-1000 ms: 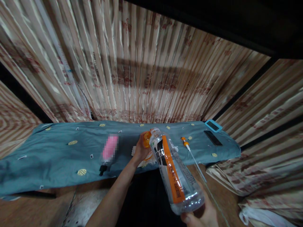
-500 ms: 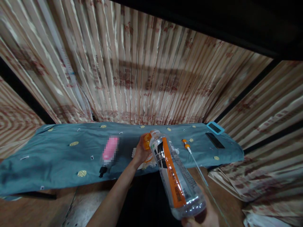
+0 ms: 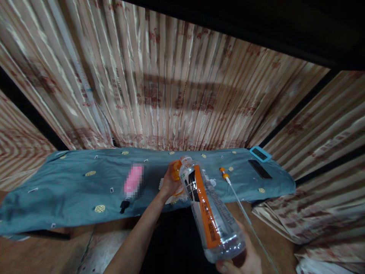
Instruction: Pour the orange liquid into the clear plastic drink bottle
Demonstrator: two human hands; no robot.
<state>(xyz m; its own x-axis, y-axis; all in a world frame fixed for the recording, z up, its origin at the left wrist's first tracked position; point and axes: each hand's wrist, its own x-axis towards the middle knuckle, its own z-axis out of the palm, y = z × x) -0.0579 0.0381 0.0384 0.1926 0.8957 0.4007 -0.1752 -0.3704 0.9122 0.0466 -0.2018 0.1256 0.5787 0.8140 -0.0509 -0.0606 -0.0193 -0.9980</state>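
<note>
- The right hand (image 3: pixel 242 260) sits at the bottom edge of the view, fingers wrapped under the base of a clear plastic bottle (image 3: pixel 209 213), so it is closed on the bottle; only part of the hand shows.
- The left hand (image 3: pixel 170 182) reaches forward to the bottle's neck, fingers curled around an orange cap (image 3: pixel 177 169); it is closed on the cap, though whether the cap is threaded on or free I cannot tell.
- The bottle is held in the air above the near edge of the desk, tilted with its mouth away from the person and its base toward them. It has an orange-and-black label and looks nearly empty.
- Handling, as a judgement: light, thin-walled and easy to dent, with a smooth, somewhat slippery label. The firm base and the stiff neck are the better places to hold it.
- The left forearm runs up from the lower middle, nearly straight, wrist slightly bent in toward the neck.
- A blue cloth (image 3: pixel 71 190) covers the desk. On it lie a pink item (image 3: pixel 131 182) (blurred), a thin rod with an orange end (image 3: pixel 228 180), a dark flat device (image 3: pixel 259 169) and a small teal-framed one (image 3: pixel 259 153).
- Striped curtains (image 3: pixel 171 83) hang behind.
</note>
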